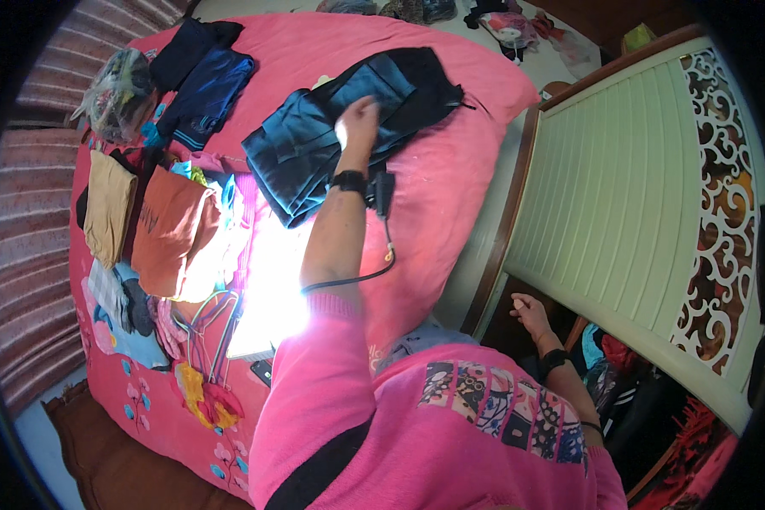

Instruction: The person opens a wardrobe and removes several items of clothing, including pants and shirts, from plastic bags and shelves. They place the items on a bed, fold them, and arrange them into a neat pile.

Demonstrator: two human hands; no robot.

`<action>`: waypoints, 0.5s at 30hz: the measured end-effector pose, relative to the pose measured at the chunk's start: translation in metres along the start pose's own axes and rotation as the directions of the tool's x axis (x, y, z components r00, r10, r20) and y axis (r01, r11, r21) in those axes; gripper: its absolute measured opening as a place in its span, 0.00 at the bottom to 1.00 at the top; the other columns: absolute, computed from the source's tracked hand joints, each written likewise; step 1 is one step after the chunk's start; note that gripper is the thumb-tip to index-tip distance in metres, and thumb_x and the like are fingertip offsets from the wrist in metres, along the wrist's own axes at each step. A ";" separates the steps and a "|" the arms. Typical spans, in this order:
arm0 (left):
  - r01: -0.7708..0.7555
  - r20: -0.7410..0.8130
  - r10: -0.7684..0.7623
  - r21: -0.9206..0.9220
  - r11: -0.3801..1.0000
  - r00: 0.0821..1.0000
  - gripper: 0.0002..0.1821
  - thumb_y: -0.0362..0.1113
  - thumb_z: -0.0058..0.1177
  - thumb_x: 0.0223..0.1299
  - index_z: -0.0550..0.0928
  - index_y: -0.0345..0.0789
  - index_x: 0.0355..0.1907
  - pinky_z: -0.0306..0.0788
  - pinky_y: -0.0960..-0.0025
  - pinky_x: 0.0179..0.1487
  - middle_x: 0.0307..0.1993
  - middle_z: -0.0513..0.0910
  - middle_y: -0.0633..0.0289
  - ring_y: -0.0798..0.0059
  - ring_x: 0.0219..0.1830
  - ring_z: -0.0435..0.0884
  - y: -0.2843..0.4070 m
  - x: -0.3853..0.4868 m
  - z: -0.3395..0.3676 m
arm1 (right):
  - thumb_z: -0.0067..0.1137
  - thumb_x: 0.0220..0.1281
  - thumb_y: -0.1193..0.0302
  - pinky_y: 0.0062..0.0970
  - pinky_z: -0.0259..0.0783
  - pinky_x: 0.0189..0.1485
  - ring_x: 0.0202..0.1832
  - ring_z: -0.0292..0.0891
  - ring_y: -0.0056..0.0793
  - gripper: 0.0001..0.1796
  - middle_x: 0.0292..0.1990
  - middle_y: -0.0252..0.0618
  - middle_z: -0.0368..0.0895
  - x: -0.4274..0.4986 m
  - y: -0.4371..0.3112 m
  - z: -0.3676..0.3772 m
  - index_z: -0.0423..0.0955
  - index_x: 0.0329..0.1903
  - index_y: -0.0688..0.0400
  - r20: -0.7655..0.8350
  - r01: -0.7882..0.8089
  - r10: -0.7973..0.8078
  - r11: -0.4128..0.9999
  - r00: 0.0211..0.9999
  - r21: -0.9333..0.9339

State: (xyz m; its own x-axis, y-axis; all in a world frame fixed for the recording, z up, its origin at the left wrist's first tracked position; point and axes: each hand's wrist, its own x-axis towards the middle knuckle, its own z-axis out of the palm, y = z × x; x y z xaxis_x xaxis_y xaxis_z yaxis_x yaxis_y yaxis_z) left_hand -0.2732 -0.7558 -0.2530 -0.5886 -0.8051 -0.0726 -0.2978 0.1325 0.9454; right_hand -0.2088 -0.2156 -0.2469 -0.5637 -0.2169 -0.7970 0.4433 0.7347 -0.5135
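My left hand (359,122), slightly blurred, is over folded dark trousers (293,137) on the bed. Its fingers are curled, and I cannot tell whether they touch the cloth. The trousers' wide black part (421,80) spreads toward the far right, ending in a dark cord. A black device with a cable (382,194) is beside my left wrist, which wears a black band. My right hand (531,316) is off the bed's right side, near the pale green cabinet (602,191). It holds nothing visible, with thumb and fingers loosely bent and apart.
The pink bedspread (446,185) carries folded navy clothes (210,89), a plastic bag of items (120,95), beige cloth (109,207), orange-brown cloth (172,233) and hangers (213,331). A phone (262,371) lies near my left sleeve. Glare covers the bed's middle. More clothes (618,357) sit below the cabinet panel.
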 end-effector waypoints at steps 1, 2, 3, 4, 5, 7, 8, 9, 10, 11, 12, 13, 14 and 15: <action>-0.053 -0.231 0.109 0.233 0.971 0.967 0.18 0.39 0.54 0.49 0.81 0.37 0.44 0.72 0.68 0.42 0.38 0.82 0.56 0.66 0.37 0.80 -0.017 -0.002 -0.015 | 0.50 0.63 0.61 0.20 0.66 0.34 0.34 0.75 0.19 0.18 0.39 0.29 0.75 0.001 0.000 0.000 0.72 0.52 0.54 0.001 -0.001 0.001 1.000 1.000 0.001; -0.041 -0.431 0.261 0.456 0.889 0.863 0.15 0.38 0.54 0.44 0.82 0.38 0.38 0.73 0.65 0.43 0.36 0.82 0.53 0.61 0.36 0.80 -0.033 -0.004 -0.032 | 0.50 0.63 0.61 0.19 0.66 0.34 0.34 0.75 0.19 0.17 0.39 0.29 0.76 0.002 0.002 0.000 0.72 0.52 0.54 0.006 -0.013 0.012 1.000 1.000 0.018; 0.187 -0.686 0.099 0.331 0.925 0.721 0.14 0.36 0.54 0.40 0.82 0.42 0.35 0.71 0.58 0.45 0.38 0.79 0.54 0.58 0.41 0.76 -0.046 -0.006 -0.041 | 0.50 0.63 0.61 0.19 0.66 0.33 0.33 0.75 0.19 0.17 0.38 0.29 0.76 0.002 0.004 0.000 0.72 0.52 0.54 0.004 -0.003 0.003 1.000 1.000 -0.007; 0.247 -0.749 0.108 0.346 0.905 0.654 0.25 0.42 0.55 0.42 0.76 0.35 0.46 0.67 0.59 0.53 0.45 0.75 0.49 0.56 0.46 0.74 -0.060 -0.014 -0.055 | 0.50 0.63 0.61 0.19 0.66 0.33 0.33 0.75 0.19 0.17 0.38 0.30 0.76 0.004 0.006 0.000 0.72 0.52 0.54 0.006 -0.002 0.002 1.000 1.000 -0.016; 0.354 -0.703 -0.068 0.270 0.895 0.708 0.35 0.46 0.57 0.42 0.68 0.32 0.56 0.62 0.59 0.59 0.52 0.70 0.45 0.53 0.53 0.70 -0.071 -0.013 -0.068 | 0.50 0.63 0.61 0.19 0.66 0.33 0.33 0.75 0.20 0.17 0.37 0.30 0.76 0.004 0.009 0.001 0.72 0.51 0.55 0.013 -0.018 0.018 1.000 1.000 -0.009; 0.391 -0.654 -0.328 -0.053 0.919 0.682 0.47 0.54 0.61 0.43 0.59 0.30 0.62 0.61 0.59 0.60 0.58 0.67 0.46 0.52 0.58 0.66 -0.084 -0.008 -0.082 | 0.50 0.63 0.62 0.19 0.66 0.32 0.32 0.75 0.20 0.17 0.36 0.30 0.76 0.007 0.014 0.000 0.72 0.51 0.55 0.000 -0.001 0.001 1.000 1.000 -0.032; 0.389 -0.603 -0.445 -0.232 0.892 0.662 0.49 0.52 0.62 0.43 0.56 0.29 0.63 0.60 0.60 0.62 0.60 0.63 0.46 0.54 0.59 0.65 -0.088 0.002 -0.089 | 0.50 0.63 0.62 0.19 0.66 0.32 0.32 0.75 0.20 0.17 0.36 0.30 0.76 0.008 0.016 0.001 0.72 0.51 0.55 -0.008 -0.003 0.002 0.999 1.000 -0.032; 0.397 -0.513 -0.562 -0.401 0.826 0.649 0.51 0.49 0.63 0.42 0.53 0.27 0.64 0.59 0.60 0.63 0.61 0.60 0.45 0.56 0.60 0.64 -0.092 0.011 -0.092 | 0.50 0.63 0.62 0.19 0.67 0.32 0.32 0.75 0.20 0.17 0.36 0.30 0.76 0.009 0.017 0.000 0.72 0.51 0.56 -0.006 0.007 -0.007 1.000 1.000 -0.025; 0.378 -0.496 -0.633 -0.522 0.764 0.594 0.52 0.49 0.64 0.42 0.51 0.27 0.64 0.72 0.62 0.45 0.47 0.74 0.49 0.61 0.44 0.76 -0.096 0.019 -0.094 | 0.50 0.63 0.62 0.20 0.67 0.32 0.31 0.75 0.20 0.17 0.36 0.31 0.76 0.010 0.018 0.000 0.72 0.51 0.56 -0.005 0.017 -0.017 1.000 1.000 -0.018; 0.517 -0.305 -0.756 -0.580 0.629 0.579 0.42 0.46 0.63 0.44 0.62 0.29 0.59 0.66 0.68 0.20 0.25 0.77 0.59 0.70 0.21 0.74 -0.100 0.030 -0.107 | 0.50 0.63 0.62 0.20 0.67 0.31 0.31 0.75 0.21 0.17 0.36 0.31 0.76 0.011 0.018 0.000 0.72 0.51 0.56 -0.001 0.012 -0.012 1.000 1.000 0.009; 0.521 -0.188 -0.760 -0.626 0.581 0.622 0.33 0.45 0.62 0.45 0.69 0.30 0.52 0.59 0.70 0.15 0.19 0.73 0.62 0.73 0.15 0.68 -0.104 0.038 -0.109 | 0.50 0.63 0.63 0.20 0.67 0.32 0.31 0.75 0.21 0.17 0.36 0.31 0.75 0.012 0.017 0.000 0.72 0.51 0.56 -0.003 0.031 -0.031 0.999 1.000 -0.020; 0.528 -0.070 -0.748 -0.666 0.527 0.659 0.24 0.43 0.61 0.47 0.75 0.32 0.45 0.51 0.72 0.11 0.13 0.69 0.66 0.77 0.09 0.62 -0.107 0.046 -0.110 | 0.50 0.63 0.63 0.20 0.67 0.32 0.31 0.75 0.21 0.17 0.36 0.31 0.75 0.012 0.016 0.000 0.72 0.51 0.56 -0.002 0.036 -0.036 0.999 0.999 -0.027; 0.560 -0.071 -0.753 -0.624 0.545 0.654 0.20 0.42 0.61 0.47 0.77 0.32 0.40 0.54 0.72 0.12 0.14 0.70 0.65 0.76 0.10 0.64 -0.109 0.051 -0.107 | 0.50 0.63 0.63 0.21 0.67 0.32 0.31 0.75 0.21 0.17 0.37 0.31 0.75 0.012 0.015 -0.001 0.72 0.51 0.56 0.000 0.040 -0.040 0.999 0.999 -0.034; 0.592 -0.076 -0.759 -0.579 0.561 0.646 0.16 0.41 0.60 0.48 0.78 0.32 0.35 0.56 0.72 0.14 0.15 0.71 0.65 0.75 0.12 0.65 -0.110 0.055 -0.103 | 0.50 0.63 0.63 0.21 0.68 0.32 0.32 0.75 0.21 0.17 0.37 0.31 0.75 0.011 0.013 -0.001 0.72 0.51 0.57 -0.005 0.044 -0.044 0.998 0.999 -0.034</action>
State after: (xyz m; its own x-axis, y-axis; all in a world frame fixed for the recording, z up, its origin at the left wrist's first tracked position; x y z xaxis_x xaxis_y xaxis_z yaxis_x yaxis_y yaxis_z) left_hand -0.1955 -0.8746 -0.3286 -0.0971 -0.6646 -0.7408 -0.0806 -0.7367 0.6715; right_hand -0.2102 -0.2076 -0.2624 -0.5861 -0.2455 -0.7722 0.3945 0.7459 -0.5366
